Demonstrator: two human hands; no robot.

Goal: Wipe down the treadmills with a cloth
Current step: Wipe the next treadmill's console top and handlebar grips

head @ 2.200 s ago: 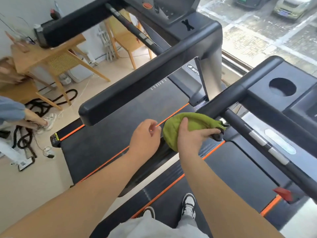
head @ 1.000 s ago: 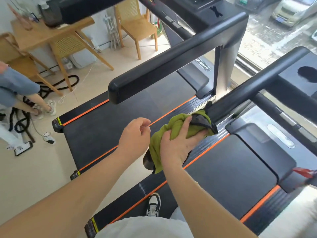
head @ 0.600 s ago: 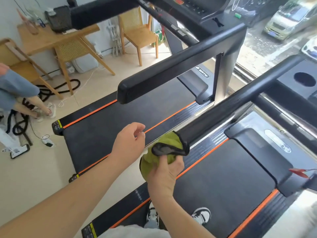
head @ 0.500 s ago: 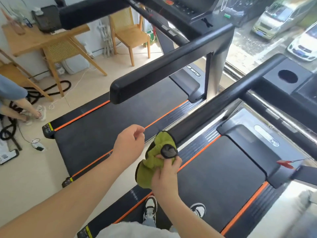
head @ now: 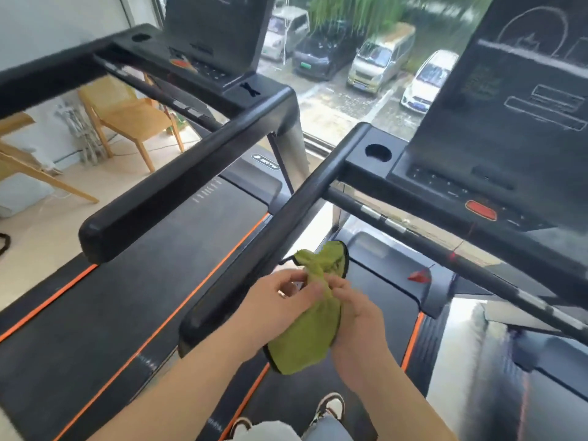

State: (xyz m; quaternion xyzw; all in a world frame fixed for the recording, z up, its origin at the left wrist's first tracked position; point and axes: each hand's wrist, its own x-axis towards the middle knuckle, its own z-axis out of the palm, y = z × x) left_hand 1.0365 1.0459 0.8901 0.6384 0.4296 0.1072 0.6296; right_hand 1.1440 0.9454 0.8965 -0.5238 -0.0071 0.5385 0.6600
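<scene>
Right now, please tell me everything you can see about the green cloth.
The green cloth looks like soft fabric with a dark trim along its edge. It is bunched and crumpled, not spread flat, and held in the air above the treadmill belt, beside the near end of the black handrail. Both the left hand and the right hand grip it. It is off the handrail.

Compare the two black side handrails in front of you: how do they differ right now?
The near handrail runs right beside both hands, the left hand and right hand, which hold the green cloth next to it; the far handrail on the neighbouring treadmill has nothing near it. The far handrail's end looks blockier. Both are black, padded and slope toward you.
</scene>
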